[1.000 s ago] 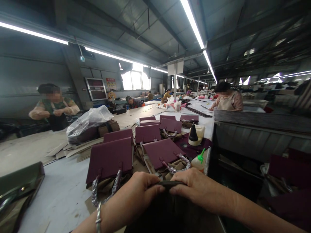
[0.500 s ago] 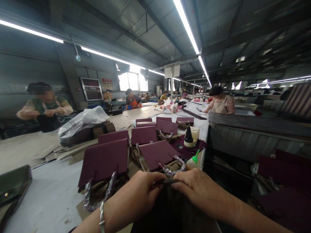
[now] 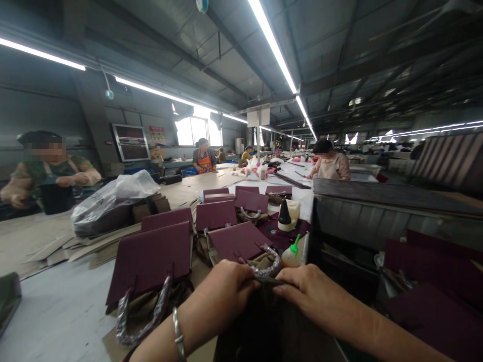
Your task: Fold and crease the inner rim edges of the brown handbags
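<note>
A dark piece of material (image 3: 260, 322) hangs at the bottom centre, its upper edge pinched by both hands. My left hand (image 3: 230, 289) grips that edge between thumb and fingers, a silver bracelet on the wrist. Close by on the right, my right hand (image 3: 305, 286) pinches the same edge. Just beyond them lies a maroon bag (image 3: 237, 240) with a wrapped handle. Another maroon bag (image 3: 151, 259) rests to the left. Behind my right hand stands a bottle with a green nozzle (image 3: 292, 254). The lower part of the dark material is lost in shadow.
More maroon bags (image 3: 215, 215) and a black cone on a pale container (image 3: 287, 216) are on the table. A plastic bag (image 3: 113, 201) lies on cardboard pieces at left. Maroon pieces (image 3: 433, 266) are at right. Several people work around the tables.
The view has turned slightly right, so the bags and table appear further left. Both hands still grip the dark material. The person at far left has moved their hands apart.
</note>
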Available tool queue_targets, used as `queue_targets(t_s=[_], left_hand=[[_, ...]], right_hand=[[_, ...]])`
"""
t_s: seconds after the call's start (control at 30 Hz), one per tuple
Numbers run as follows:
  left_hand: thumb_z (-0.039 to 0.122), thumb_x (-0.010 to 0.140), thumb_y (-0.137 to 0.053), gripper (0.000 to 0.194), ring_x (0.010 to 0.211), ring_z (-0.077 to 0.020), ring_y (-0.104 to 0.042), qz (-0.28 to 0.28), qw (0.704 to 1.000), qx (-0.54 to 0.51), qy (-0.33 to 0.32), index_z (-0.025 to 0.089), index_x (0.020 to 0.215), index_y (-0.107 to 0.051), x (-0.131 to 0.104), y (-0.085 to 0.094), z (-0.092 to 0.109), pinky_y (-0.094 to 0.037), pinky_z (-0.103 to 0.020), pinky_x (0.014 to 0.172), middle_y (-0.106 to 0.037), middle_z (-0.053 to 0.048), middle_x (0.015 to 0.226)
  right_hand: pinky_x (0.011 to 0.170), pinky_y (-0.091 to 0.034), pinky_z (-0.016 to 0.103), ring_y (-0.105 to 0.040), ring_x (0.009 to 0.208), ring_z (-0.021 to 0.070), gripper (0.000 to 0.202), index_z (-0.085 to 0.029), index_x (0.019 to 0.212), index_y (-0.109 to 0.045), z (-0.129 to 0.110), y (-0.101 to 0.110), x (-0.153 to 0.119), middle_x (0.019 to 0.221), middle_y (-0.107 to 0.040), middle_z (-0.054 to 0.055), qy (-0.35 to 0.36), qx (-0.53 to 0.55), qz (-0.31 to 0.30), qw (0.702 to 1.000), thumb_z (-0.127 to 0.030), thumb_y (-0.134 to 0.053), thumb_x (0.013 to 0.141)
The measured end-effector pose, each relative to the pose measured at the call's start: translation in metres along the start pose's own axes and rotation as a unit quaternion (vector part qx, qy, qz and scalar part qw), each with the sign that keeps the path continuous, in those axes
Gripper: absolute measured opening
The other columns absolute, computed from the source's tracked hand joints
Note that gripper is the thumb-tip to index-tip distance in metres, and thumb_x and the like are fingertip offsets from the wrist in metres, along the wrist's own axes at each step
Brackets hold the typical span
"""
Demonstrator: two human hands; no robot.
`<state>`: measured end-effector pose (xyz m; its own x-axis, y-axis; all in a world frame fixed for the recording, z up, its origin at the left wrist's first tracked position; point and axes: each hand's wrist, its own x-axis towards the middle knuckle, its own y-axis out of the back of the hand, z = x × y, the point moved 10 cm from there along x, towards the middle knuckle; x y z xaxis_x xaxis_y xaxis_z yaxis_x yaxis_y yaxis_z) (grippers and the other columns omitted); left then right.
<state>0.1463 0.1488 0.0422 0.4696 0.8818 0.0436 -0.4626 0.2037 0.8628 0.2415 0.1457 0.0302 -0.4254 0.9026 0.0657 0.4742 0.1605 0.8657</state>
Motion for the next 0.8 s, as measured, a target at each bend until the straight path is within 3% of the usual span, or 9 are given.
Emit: queue_targets(t_s=[0.23,0.4,0.57,0.8], left_hand=[[0.025,0.076,-0.043,0.026,0.057,-0.013,-0.051,-0.008,1.0,-0.026,0.003,0.012,0.069,-0.064,-0.001,0.0,-0.01,-0.031,-0.02,0.049,-0.06,-0.003,0.06],[0.026,0.074,-0.043,0.026,0.057,-0.0123,-0.048,-0.005,0.999,-0.051,0.004,0.011,0.069,-0.065,0.001,0.002,-0.016,-0.029,-0.019,0.048,-0.058,-0.002,0.06],[0.026,0.073,-0.045,0.025,0.052,-0.0099,-0.04,-0.006,0.998,-0.054,0.006,0.011,0.066,-0.064,0.001,0.004,-0.014,-0.026,-0.019,0.047,-0.048,0.002,0.053],[0.028,0.073,-0.043,0.026,0.053,-0.0102,-0.036,-0.007,0.998,-0.053,0.019,0.011,0.063,-0.061,-0.001,0.001,-0.014,-0.024,-0.02,0.047,-0.044,0.003,0.054]], right_hand=[[0.062,-0.036,0.022,-0.056,0.067,0.0145,0.017,-0.018,0.073,-0.065,-0.009,0.0,0.008,0.07,-0.064,0.001,0.018,-0.006,0.004,1.0,-0.022,-0.05,0.078],[0.061,-0.037,0.021,-0.056,0.07,0.015,0.015,-0.018,0.08,-0.065,-0.003,-0.005,0.007,0.075,-0.064,0.0,-0.005,0.044,-0.026,0.999,-0.024,-0.059,0.069],[0.054,-0.036,0.02,-0.054,0.061,0.0136,0.017,-0.014,0.064,-0.063,-0.007,-0.005,0.006,0.063,-0.06,0.002,-0.003,-0.021,-0.036,0.999,-0.023,-0.052,0.074],[0.054,-0.037,0.019,-0.056,0.061,0.0131,0.017,-0.015,0.068,-0.066,-0.012,0.002,0.003,0.064,-0.063,0.002,-0.015,-0.085,-0.003,0.996,-0.028,-0.056,0.074]])
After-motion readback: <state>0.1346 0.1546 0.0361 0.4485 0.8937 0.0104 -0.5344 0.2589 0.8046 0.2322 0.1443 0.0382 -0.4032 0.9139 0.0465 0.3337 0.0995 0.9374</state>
